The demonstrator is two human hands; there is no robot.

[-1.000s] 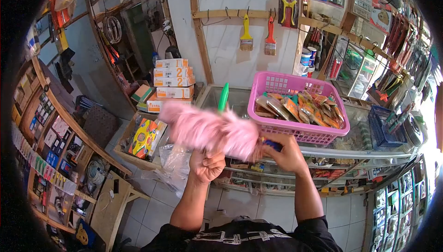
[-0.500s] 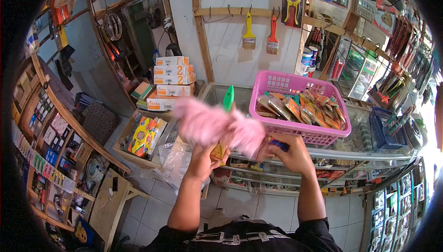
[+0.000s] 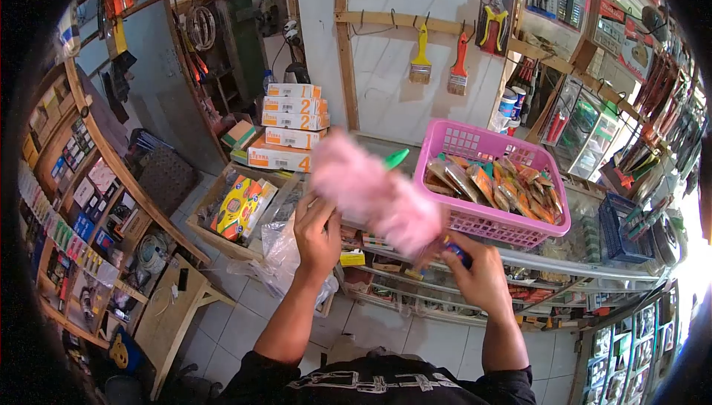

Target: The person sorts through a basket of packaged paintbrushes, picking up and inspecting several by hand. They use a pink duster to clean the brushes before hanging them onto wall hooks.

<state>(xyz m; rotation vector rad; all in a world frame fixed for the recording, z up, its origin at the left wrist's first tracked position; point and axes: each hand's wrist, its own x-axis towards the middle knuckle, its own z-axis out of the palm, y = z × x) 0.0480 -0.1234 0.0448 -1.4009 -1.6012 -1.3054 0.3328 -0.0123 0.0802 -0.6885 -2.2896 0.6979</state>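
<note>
A fluffy pink duster, blurred by motion, stretches across the space between my hands. My right hand is closed round its dark blue handle. On the left, the fingers of my left hand are bent and closed beside the duster's far end. A green handle, shaped like a paintbrush handle, sticks out behind the pink fibres and slants toward my left hand. The duster hides the middle of this brush. Close by on the right stands a pink plastic basket filled with packaged brushes.
Below my hands runs a glass display counter. Stacked orange-and-white boxes stand at the back left, beside a carton with a yellow package and clear plastic wrap. A yellow paintbrush and a red paintbrush hang on the wall.
The duster has swept across the brush and tilted, its right end lower. The green handle has turned from upright to slanting right. My left hand has risen slightly. The whole view has shifted a little.
</note>
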